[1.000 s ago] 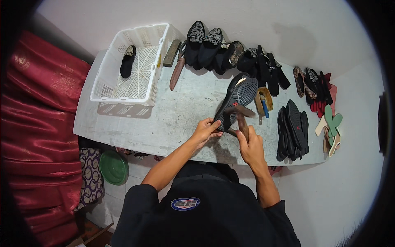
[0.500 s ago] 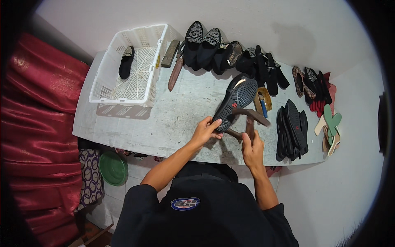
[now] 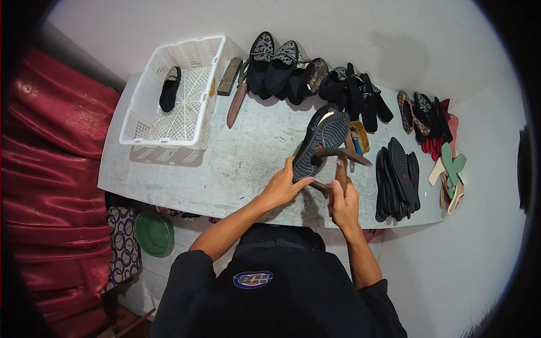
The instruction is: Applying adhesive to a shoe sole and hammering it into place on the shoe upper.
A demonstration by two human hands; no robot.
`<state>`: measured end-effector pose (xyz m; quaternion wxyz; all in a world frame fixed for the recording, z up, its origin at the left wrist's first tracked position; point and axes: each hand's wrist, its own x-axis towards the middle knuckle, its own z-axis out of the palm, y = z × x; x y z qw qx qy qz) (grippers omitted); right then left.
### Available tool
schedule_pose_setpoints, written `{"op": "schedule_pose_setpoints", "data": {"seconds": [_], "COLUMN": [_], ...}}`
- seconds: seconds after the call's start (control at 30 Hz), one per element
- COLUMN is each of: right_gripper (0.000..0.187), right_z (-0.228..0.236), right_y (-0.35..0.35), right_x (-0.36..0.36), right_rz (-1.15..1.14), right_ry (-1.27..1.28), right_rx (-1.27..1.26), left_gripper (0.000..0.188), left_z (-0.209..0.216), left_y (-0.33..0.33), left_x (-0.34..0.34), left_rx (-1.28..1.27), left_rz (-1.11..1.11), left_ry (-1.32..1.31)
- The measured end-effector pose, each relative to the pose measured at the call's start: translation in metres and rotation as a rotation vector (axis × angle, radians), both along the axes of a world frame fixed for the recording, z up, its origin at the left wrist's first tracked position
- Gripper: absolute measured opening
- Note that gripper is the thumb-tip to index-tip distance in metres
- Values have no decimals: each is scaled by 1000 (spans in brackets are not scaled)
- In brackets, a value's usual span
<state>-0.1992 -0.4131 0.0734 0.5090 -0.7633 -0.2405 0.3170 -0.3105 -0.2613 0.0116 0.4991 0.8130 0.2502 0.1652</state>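
Note:
My left hand (image 3: 284,187) grips the heel end of a black shoe (image 3: 328,138), its ridged sole with a small red mark turned up toward me. In my right hand (image 3: 344,204) is a hammer (image 3: 341,173), the fingers wrapped round its wooden handle. The dark hammer head lies over the middle of the sole; whether it touches cannot be made out. A brown bar-like piece (image 3: 321,187) shows beneath the shoe, between my hands, and the rest of it is hidden.
Black patterned shoes (image 3: 282,69) line the wall. At left stand a white plastic basket (image 3: 162,141) holding one shoe, a grey block (image 3: 230,77) and a brown-sheathed tool (image 3: 237,105). To the right are a yellow container (image 3: 362,135), stacked black soles (image 3: 399,180) and green and cream pieces (image 3: 452,166).
My left hand has shifted its hold on the shoe's heel, the thumb now lower by the edge. The shoe is slightly turned, and the hammer stays over the sole.

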Motion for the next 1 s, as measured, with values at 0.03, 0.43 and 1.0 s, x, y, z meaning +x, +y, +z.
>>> {"op": "schedule_pose_setpoints", "data": {"seconds": [0.03,0.43,1.0], "right_gripper": [23,29,26], "right_z": [-2,0,-1], "right_y": [-1,7,9], "right_x": [-2,18,26], "right_rz": [-39,19,-87], "right_ry": [-62,-260,-180], "right_rx": [79,1,105], "left_gripper": [73,74,74], "left_z": [-2,3,2], "left_y": [1,-2,-3], "left_x": [-1,6,14], "left_rx": [-116,208,305], "left_rz": [1,39,136], "left_ry": [67,320,286]}}
